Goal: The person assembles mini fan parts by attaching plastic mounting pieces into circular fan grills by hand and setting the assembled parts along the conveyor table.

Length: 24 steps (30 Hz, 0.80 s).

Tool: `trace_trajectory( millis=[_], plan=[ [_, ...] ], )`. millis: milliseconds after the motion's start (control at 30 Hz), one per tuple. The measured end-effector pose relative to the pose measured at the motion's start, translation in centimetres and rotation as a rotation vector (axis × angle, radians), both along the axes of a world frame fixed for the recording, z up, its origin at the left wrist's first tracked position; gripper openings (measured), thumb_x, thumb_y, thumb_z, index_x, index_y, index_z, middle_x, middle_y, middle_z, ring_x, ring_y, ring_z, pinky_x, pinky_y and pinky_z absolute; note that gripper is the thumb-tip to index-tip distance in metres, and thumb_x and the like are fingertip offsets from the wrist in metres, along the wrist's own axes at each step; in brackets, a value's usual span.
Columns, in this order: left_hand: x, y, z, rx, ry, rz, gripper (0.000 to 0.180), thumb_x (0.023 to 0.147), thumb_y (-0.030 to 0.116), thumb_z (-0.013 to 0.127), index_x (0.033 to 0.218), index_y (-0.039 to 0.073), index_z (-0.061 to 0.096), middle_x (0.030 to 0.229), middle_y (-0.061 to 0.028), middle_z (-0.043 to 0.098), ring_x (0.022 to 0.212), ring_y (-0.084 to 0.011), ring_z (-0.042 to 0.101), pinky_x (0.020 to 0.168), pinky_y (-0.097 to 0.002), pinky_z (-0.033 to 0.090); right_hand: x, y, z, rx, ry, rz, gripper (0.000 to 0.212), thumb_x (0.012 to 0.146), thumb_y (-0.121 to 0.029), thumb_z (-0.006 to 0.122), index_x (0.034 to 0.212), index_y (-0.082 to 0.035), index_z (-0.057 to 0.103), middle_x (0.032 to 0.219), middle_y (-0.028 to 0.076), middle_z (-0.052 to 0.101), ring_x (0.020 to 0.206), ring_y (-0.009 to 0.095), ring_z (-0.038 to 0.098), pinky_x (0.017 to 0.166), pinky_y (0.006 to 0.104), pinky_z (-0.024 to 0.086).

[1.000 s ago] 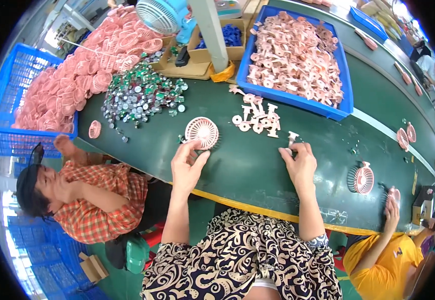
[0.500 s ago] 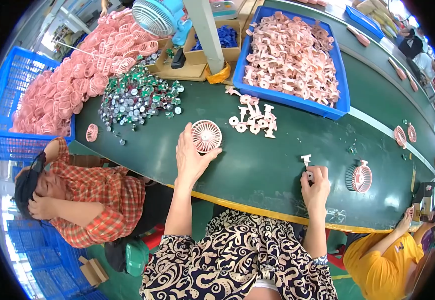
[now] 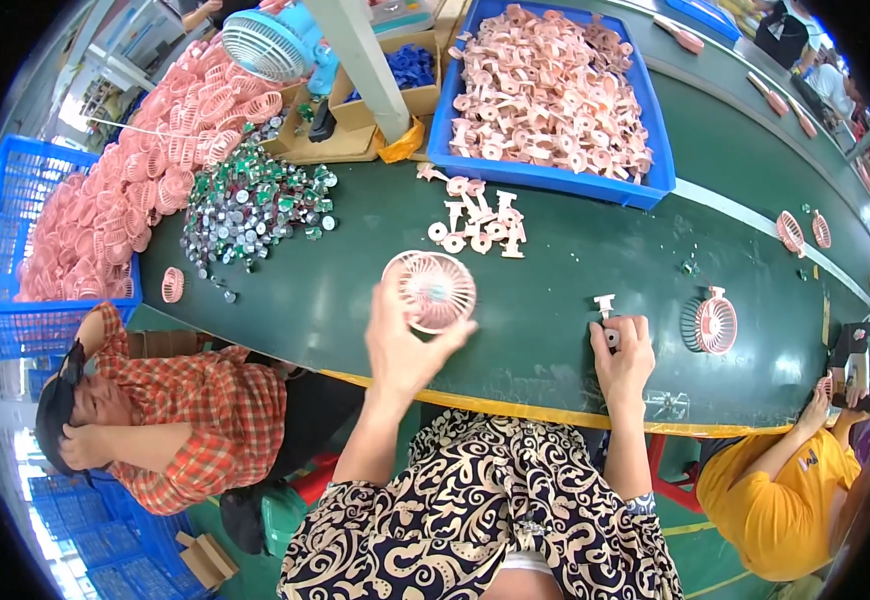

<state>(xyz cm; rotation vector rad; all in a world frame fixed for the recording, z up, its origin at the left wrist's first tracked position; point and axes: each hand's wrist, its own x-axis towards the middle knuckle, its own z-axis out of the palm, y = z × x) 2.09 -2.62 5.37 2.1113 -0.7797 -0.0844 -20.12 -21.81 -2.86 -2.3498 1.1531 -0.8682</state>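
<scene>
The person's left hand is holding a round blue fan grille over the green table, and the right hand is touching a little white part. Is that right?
Not quite. The fan grille in the left hand is pink, not blue, as the head view shows. The rest is right: it is round and held over the green table, and the right hand touches a little white part.

Round pink fan grille (image 3: 431,290), tilted above green table (image 3: 555,270)

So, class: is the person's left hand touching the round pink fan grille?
Touching. The head view shows the left hand with its fingertips wrapped around the lower rim of the pink fan grille, lifting it off the green table.
</scene>
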Motion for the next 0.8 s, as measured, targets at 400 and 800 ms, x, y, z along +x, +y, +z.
trace_trajectory(
  millis=[400,800],
  plan=[
    [-4.6,-2.7,-4.6,0.241,-0.15,-0.565,0.111,0.064,0.039,0.094,0.152,0.0,0.039,0.141,-0.0213,0.052,0.134,-0.0405,0.045,0.115,-0.0538,0.035,0.4,0.0,-0.4,-0.039,-0.082,-0.024,0.019,0.082,-0.012,0.085,0.088,-0.008,0.067,0.091,0.008,0.065,0.069,0.027,0.066,0.061,0.0377,0.053],
    [-2.8,-0.8,-3.8,0.32,-0.341,-0.441,0.037,0.082,0.017,0.08,0.116,0.005,0.07,0.084,-0.0047,0.068,0.1,-0.0285,0.059,0.093,-0.0446,0.041,0.2,0.0,0.0,-0.043,-0.097,0.0,0.019,0.082,-0.011,0.084,0.089,-0.006,0.066,0.094,0.008,0.065,0.074,0.028,0.067,0.062,0.0383,0.053]
  ],
)
